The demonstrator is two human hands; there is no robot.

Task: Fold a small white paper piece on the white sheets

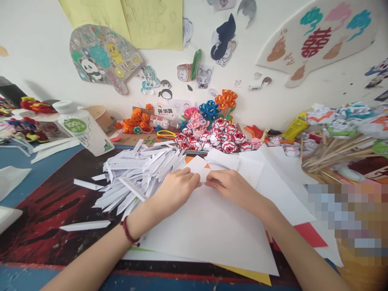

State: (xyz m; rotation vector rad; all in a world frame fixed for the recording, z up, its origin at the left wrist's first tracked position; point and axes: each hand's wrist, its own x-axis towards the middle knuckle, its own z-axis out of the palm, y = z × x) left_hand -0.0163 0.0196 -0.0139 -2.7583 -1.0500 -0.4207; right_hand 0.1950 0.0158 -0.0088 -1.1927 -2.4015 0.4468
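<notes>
Both hands meet over a large white sheet in the middle of the desk. My left hand, with a dark red bracelet on its wrist, has its fingers pinched at a small piece of white paper. Just to the right, my right hand is closed too, thumb and fingertips together at the same paper's lower edge. White paper blends with the sheet below, so its outline is partly unclear. Left of my left hand lies a heap of folded white paper strips.
Red-and-white paper flowers and orange flowers line the wall side. A white bottle stands back left. Small white sheets lie beyond the hands. Wooden sticks are at right. One loose strip lies left.
</notes>
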